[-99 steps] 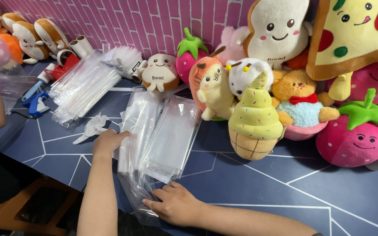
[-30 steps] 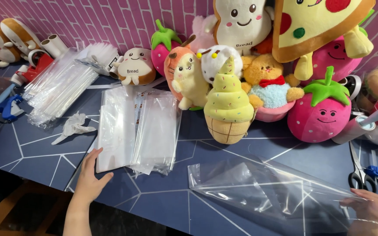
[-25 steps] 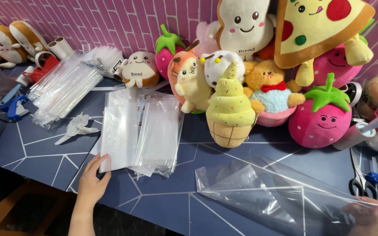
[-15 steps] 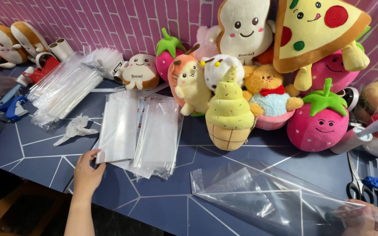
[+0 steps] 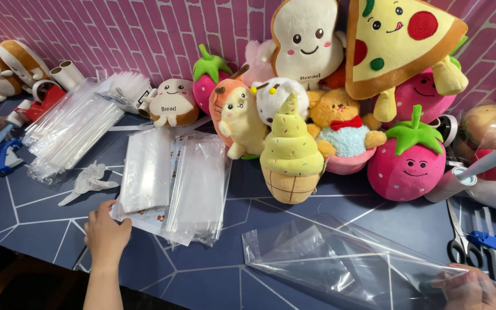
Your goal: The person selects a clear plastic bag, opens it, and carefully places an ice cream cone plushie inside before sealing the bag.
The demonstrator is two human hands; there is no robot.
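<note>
While my left hand (image 5: 105, 232) presses flat on the near corner of the clear bag stack (image 5: 170, 183) to steady it, my right hand (image 5: 471, 290) pinches one large clear bag (image 5: 340, 261), spread flat across the dark blue worktop (image 5: 213, 275) before plush toys (image 5: 317, 109) and a pink brick wall (image 5: 144, 28).
</note>
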